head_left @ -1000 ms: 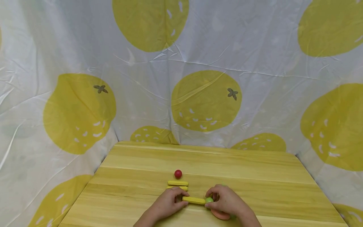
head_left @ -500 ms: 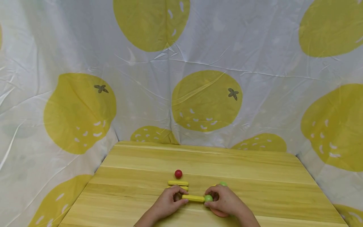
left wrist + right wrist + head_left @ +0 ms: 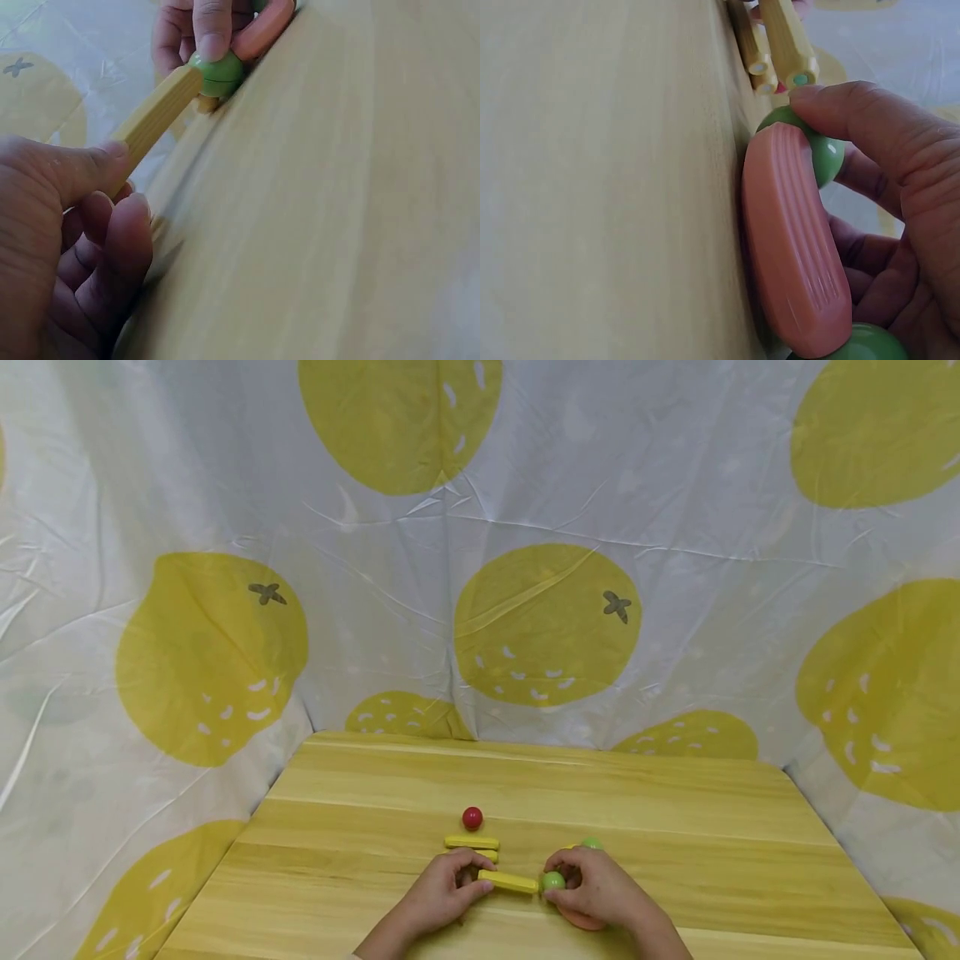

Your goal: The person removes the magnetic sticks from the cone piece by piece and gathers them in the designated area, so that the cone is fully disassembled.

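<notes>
My left hand (image 3: 438, 893) pinches one end of a yellow stick (image 3: 507, 882) between thumb and fingers. The stick's far end, which bears a small round green disc in the right wrist view, points at a green ball (image 3: 553, 881) and stands just off it. My right hand (image 3: 603, 889) grips that ball, its thumb and fingers around it. A curved salmon-pink piece (image 3: 791, 232) joins the ball to another green ball (image 3: 870, 345), close along the table. In the head view, the right hand covers much of this joined group.
Two more yellow sticks lie side by side beyond my left hand: the far stick (image 3: 471, 842) and the near stick (image 3: 487, 856), partly hidden by the fingers. A red ball (image 3: 472, 818) sits behind them. Another green ball (image 3: 592, 843) shows past my right hand on the wooden table (image 3: 675, 810).
The yellow stick's far end has come off the green ball, leaving a small gap. My left hand has shifted slightly left with the stick, while the right hand stays nearly in place.
</notes>
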A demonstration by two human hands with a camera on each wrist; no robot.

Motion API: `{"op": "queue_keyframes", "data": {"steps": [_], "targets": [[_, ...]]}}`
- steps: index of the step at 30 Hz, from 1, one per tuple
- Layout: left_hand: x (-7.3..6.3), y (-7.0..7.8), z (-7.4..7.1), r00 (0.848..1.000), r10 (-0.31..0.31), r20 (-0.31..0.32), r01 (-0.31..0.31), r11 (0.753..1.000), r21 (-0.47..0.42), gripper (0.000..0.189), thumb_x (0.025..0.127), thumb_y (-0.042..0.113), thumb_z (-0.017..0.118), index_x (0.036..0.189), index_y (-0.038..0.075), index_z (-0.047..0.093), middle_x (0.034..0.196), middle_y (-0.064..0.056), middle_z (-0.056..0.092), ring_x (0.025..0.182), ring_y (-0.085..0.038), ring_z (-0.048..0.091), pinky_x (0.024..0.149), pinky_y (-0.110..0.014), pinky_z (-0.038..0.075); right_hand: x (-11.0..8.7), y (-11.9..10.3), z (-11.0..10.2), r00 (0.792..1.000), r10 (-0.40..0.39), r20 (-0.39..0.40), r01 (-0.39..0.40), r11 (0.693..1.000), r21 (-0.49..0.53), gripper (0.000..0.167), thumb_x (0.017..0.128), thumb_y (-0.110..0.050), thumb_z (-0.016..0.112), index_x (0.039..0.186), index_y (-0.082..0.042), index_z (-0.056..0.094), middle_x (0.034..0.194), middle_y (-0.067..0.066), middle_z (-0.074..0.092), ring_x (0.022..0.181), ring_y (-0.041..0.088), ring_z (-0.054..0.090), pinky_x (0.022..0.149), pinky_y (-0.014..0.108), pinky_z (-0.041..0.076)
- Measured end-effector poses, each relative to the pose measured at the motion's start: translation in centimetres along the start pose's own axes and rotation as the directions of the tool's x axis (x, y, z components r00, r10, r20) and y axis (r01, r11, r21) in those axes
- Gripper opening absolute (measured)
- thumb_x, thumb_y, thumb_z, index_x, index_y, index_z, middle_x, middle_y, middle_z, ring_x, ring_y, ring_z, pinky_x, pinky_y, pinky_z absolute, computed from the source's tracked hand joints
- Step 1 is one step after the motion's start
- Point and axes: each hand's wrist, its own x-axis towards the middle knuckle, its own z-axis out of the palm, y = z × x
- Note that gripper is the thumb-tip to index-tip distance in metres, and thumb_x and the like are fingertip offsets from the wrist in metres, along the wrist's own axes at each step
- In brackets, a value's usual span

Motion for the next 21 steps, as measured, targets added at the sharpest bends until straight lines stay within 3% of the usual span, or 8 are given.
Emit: {"op": "queue_keyframes", "data": {"steps": [3, 7, 14, 21], "targets": [[0.0, -0.1, -0.3, 1.000, 0.001, 0.009, -0.001, 0.999, -0.032, 0.020, 0.097, 0.024, 0.071, 0.114, 0.013, 0.068, 0.075, 0.002, 0.056, 0.043, -0.001, 0.052, 0.044, -0.023, 0.049, 0.0, 0.0, -0.1, 1.000, 0.002, -0.002, -0.002, 1.000, 0.004, 0.024, 0.089, -0.031, 0.080, 0.108, -0.018, 0.073, 0.089, -0.007, 0.068, 0.075, 0.002, 0.061, 0.068, 0.021, 0.051], [0.0, -0.1, -1.0, 1.000, 0.028, -0.006, -0.028, 1.000, 0.006, 0.019, 0.096, 0.023, 0.073, 0.112, 0.014, 0.070, 0.085, -0.003, 0.058, 0.045, -0.001, 0.053, 0.043, -0.026, 0.052, -0.1, -0.1, -0.2, 1.000, 0.020, 0.001, -0.020, 1.000, 0.019, 0.025, 0.089, -0.030, 0.081, 0.108, -0.017, 0.073, 0.089, -0.006, 0.067, 0.075, 0.003, 0.060, 0.068, 0.021, 0.051], [-0.2, -0.3, -3.3, 0.994, 0.101, -0.038, -0.092, 0.977, 0.194, 0.016, 0.090, 0.023, 0.079, 0.104, 0.016, 0.075, 0.090, -0.003, 0.066, 0.068, 0.001, 0.053, 0.058, -0.019, 0.049, 0.0, -0.3, -0.2, 1.000, 0.029, -0.002, -0.029, 0.999, 0.019, 0.025, 0.089, -0.028, 0.081, 0.109, -0.016, 0.073, 0.090, -0.005, 0.067, 0.075, 0.004, 0.059, 0.068, 0.021, 0.050], [-0.6, -0.3, -5.3, 0.997, 0.083, -0.004, -0.078, 0.940, 0.332, 0.015, 0.088, 0.026, 0.082, 0.101, 0.020, 0.077, 0.094, 0.006, 0.070, 0.074, 0.001, 0.053, 0.066, -0.020, 0.049, -0.1, -0.2, -0.1, 1.000, 0.019, -0.003, -0.018, 0.999, 0.039, 0.025, 0.088, -0.027, 0.081, 0.109, -0.016, 0.073, 0.090, -0.002, 0.066, 0.075, 0.004, 0.058, 0.067, 0.021, 0.049]]}}
